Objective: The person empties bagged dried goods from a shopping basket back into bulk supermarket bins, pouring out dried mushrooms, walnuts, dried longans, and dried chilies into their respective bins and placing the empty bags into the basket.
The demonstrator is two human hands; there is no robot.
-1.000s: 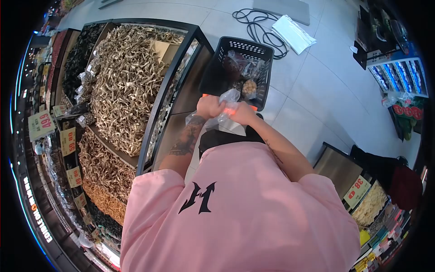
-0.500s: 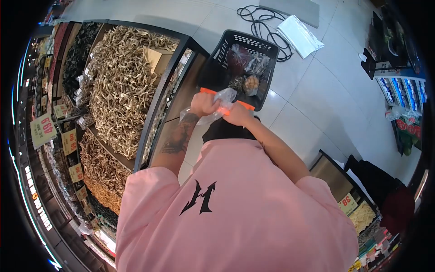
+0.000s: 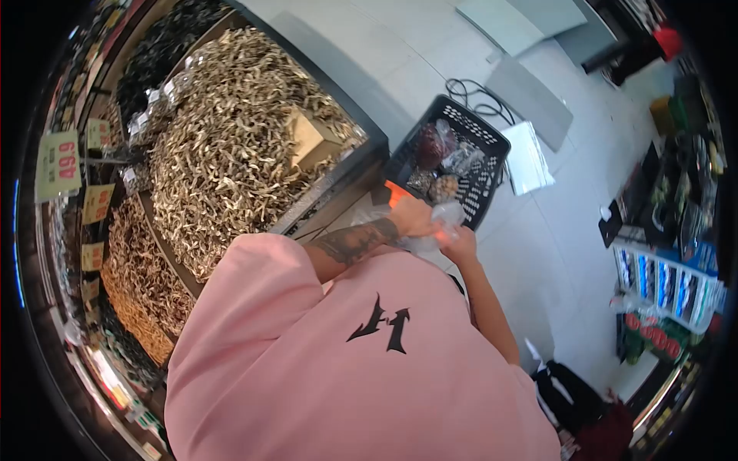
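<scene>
A crumpled clear plastic bag [image 3: 446, 216] stretches between my two hands. My left hand [image 3: 413, 217], at the end of the tattooed forearm, is closed on it. My right hand [image 3: 461, 244] is closed on the bag's other side. Close by both hands is the orange handle [image 3: 397, 192] of a black shopping basket [image 3: 492, 165]; whether my fingers also grip the handle I cannot tell. Inside the basket lie a bag of dark red goods [image 3: 433, 147], a clear bag [image 3: 465, 159] and a bag of round tan items [image 3: 443, 189].
At left, a display bin with a dark rim [image 3: 330, 184] holds heaped dried mushrooms [image 3: 223, 146] and a cardboard box [image 3: 313, 140]. A price sign [image 3: 59, 166] stands there. Beyond the basket, a black cable [image 3: 469, 92] and a white flat package [image 3: 529, 157] lie on the tiled floor.
My view has turned, so the basket and both hands now sit further right and lower. The mushroom bin looks nearer. Both hands stay closed around the plastic bag.
</scene>
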